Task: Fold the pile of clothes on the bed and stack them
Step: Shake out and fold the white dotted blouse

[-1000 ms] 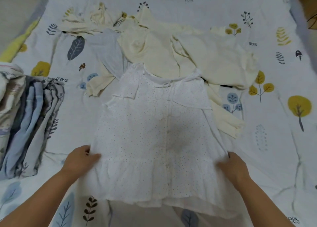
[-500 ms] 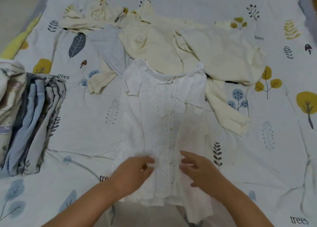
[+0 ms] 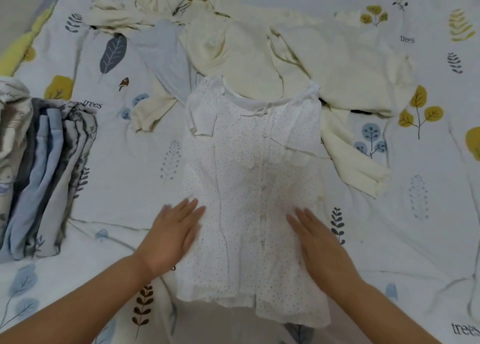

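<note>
head view:
dress: white dotted dress [image 3: 249, 187] lies flat on bed [image 3: 428, 226], centre, both sides folded in, neck twd far side
L hand: left hand [image 3: 174, 234] flat on dress's left edge, fingers straight & together, palm down
R hand: right hand [image 3: 317, 242] flat on dress's right part, fingers straight, palm down
pile: unfolded cream clothes [image 3: 272, 52] just behind dress, touching its neckline; grey piece [image 3: 163, 50] at pile's left
stack: folded stack [image 3: 41, 172] at left edge of bed, apart from dress
</note>
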A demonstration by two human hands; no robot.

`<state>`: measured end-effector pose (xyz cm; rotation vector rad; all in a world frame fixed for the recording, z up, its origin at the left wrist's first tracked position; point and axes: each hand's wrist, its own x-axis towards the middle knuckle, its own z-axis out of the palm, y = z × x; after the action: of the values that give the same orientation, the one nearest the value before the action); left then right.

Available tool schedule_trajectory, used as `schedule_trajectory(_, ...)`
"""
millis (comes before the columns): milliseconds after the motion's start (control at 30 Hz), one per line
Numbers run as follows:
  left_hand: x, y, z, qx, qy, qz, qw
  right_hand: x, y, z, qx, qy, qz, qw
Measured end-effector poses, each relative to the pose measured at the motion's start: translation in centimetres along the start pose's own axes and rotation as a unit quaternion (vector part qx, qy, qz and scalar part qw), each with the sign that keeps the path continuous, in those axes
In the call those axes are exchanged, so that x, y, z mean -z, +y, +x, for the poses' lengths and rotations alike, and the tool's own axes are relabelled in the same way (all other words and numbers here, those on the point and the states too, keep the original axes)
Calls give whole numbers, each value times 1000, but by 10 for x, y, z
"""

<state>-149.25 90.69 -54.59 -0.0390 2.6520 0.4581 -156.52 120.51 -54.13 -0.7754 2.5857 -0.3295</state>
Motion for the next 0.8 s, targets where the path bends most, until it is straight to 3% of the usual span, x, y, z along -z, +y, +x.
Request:
schedule_trajectory(67,14,-10,-7,-49,32,78,995,2,15,-11,21,5,-48,999)
schedule_trajectory(200,12,-22,-22,-154,-12,191,969,-4,35,-31,87,-88,-122,985)
schedule_trajectory(300,5,-17,-23,-202,-55,250,945,-14,38,-33,131,-98,-126,978)
schedule_trajectory(433,-1,-7,-19,-208,-81,222,949,-18,28,-26,152,-75,-100,980)
schedule_trajectory(533,8,0,-14,-168,-101,203,959,-6,14,-17,103,-40,-66,992)
schedule_trajectory(600,18,9,-8,-131,-106,136,976,4,6,-9,45,-39,4,998)
schedule_trajectory(700,25,2,4,-110,-87,-83,987,22,8,4,-32,-78,154,984)
schedule_trajectory(800,63,5,27,-25,-104,-309,945,62,4,27,-105,-87,318,938)
